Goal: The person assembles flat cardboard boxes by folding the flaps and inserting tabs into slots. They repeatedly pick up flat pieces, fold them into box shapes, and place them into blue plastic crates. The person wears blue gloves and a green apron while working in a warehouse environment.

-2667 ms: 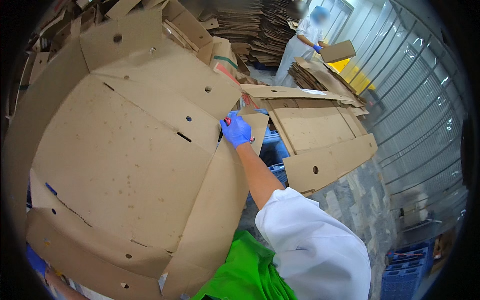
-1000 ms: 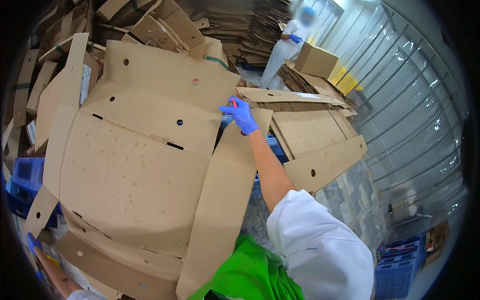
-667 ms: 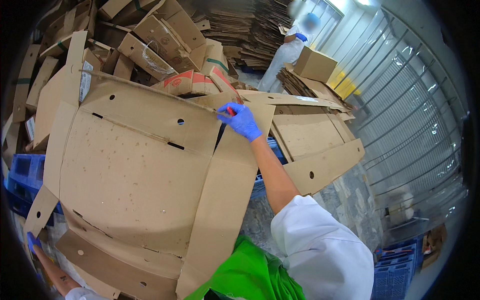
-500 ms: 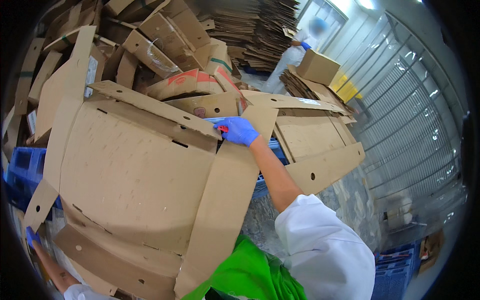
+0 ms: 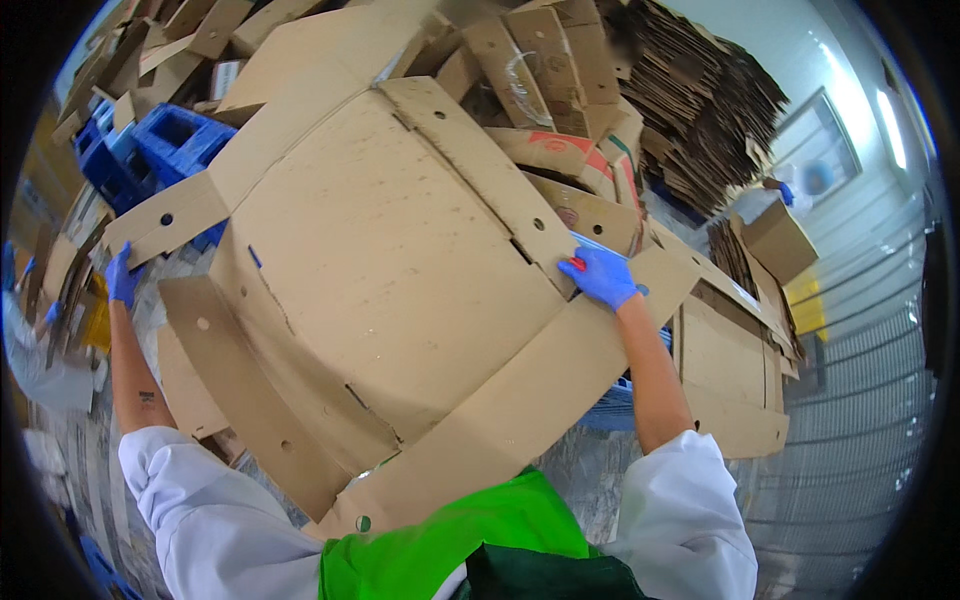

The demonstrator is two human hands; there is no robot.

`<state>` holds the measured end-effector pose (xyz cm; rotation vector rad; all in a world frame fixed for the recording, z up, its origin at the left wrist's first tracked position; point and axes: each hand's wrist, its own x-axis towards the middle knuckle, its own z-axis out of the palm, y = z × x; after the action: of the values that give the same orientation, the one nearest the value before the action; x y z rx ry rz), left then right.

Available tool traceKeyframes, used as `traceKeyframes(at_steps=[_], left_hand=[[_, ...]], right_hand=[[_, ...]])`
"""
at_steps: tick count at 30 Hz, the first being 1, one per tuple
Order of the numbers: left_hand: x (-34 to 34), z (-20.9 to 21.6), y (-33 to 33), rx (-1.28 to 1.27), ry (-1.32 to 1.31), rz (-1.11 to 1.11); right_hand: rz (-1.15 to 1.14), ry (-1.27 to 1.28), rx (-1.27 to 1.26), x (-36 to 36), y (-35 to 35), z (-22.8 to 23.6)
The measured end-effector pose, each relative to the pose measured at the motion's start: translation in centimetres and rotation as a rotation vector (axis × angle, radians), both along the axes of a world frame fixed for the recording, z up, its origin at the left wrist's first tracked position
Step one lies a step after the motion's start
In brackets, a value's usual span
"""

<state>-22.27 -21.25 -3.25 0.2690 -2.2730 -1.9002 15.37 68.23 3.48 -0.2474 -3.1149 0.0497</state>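
Observation:
A large unfolded cardboard box (image 5: 400,240), brown with flaps and slots along its sides, spreads out in front of me. My left hand (image 5: 121,276), in a blue glove, is closed on the edge of its far-left flap. At the right edge of the box is my right hand (image 5: 607,278), also gloved in blue. Its fingers are closed around a small red object (image 5: 577,264), mostly hidden by the glove, and rest against the cardboard. Under the right side, part of a blue crate or pallet (image 5: 612,408) shows.
Loose opened boxes (image 5: 540,60) pile up beyond, beside a tall stack of flattened cardboard (image 5: 700,100). Blue plastic pallets (image 5: 180,145) stand at the left. Another flattened box (image 5: 730,350) lies right. Co-workers are at far right (image 5: 775,195) and far left (image 5: 45,345). A strip curtain (image 5: 850,440) hangs right.
My view has turned left, so the pile and box sit farther right. The left hand and its flap have come up into fuller view. Both hands keep their hold.

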Motion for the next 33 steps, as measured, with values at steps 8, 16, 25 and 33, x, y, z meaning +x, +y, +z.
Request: traceKeyframes(at_steps=[8, 16, 25, 33], left_hand=[[11.3, -2.0, 3.0, 0.324, -0.510, -0.208], [19.6, -9.0, 9.4, 0.917, -0.262, -0.382], [17.0, -8.0, 17.0, 0.686, -0.312, -0.508], [14.6, -10.3, 25.5, 0.729, -0.056, -0.293]], right_hand=[[-0.004, 0.005, -0.018, 0.6, -0.7, 0.5], [-0.001, 0.036, 0.013, -0.5, 1.7, -2.1], [-0.117, -0.259, -0.016, -0.9, 0.3, 0.1], [-0.113, -0.106, -0.032, -0.8, 1.0, -2.0]])
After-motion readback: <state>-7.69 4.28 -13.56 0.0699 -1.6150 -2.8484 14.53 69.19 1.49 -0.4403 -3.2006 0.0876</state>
